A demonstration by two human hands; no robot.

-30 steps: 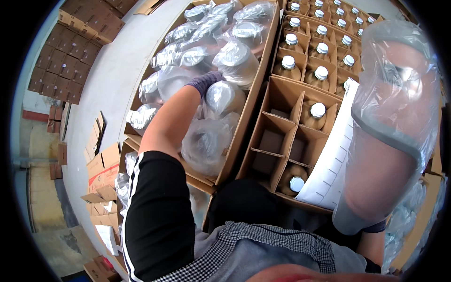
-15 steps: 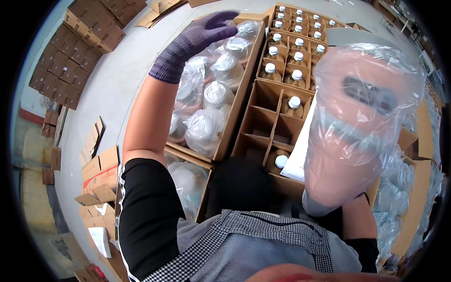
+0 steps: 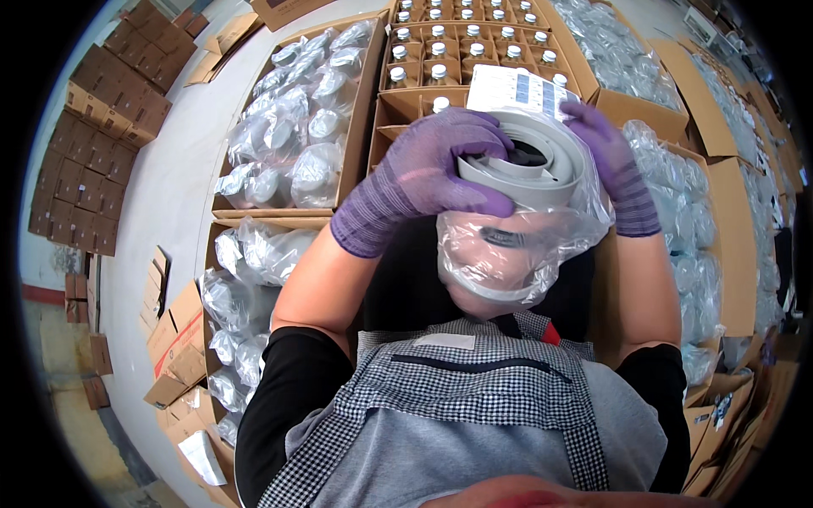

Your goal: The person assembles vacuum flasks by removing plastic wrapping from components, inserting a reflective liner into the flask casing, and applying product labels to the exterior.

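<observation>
A pinkish see-through container with a wide grey ring-shaped end (image 3: 525, 190), partly wrapped in a clear plastic bag (image 3: 508, 258), is held before my chest. Its ringed end is uppermost, uncovered and tilted toward me. My left hand (image 3: 432, 173), in a purple knit glove, grips this grey end, thumb outside and fingers over the rim. Close to the far right side of the ring is my right hand (image 3: 605, 161), also gloved, its fingers apart and slightly blurred. Whether it touches the bag is unclear. A printed white sheet (image 3: 521, 89) shows just behind the container.
Ahead, divided cartons (image 3: 411, 100) hold white-capped bottles (image 3: 438, 74). To the left, an open carton (image 3: 360, 127) contains bagged clear items (image 3: 318, 165); more fill cartons at right (image 3: 737, 245). Stacked brown boxes (image 3: 85, 169) stand far left, with flattened cardboard (image 3: 182, 339) on the floor.
The container has swung from the right to the middle, its grey ringed end now bare and facing up. My left hand came down onto it; my right hand rose into view beside it.
</observation>
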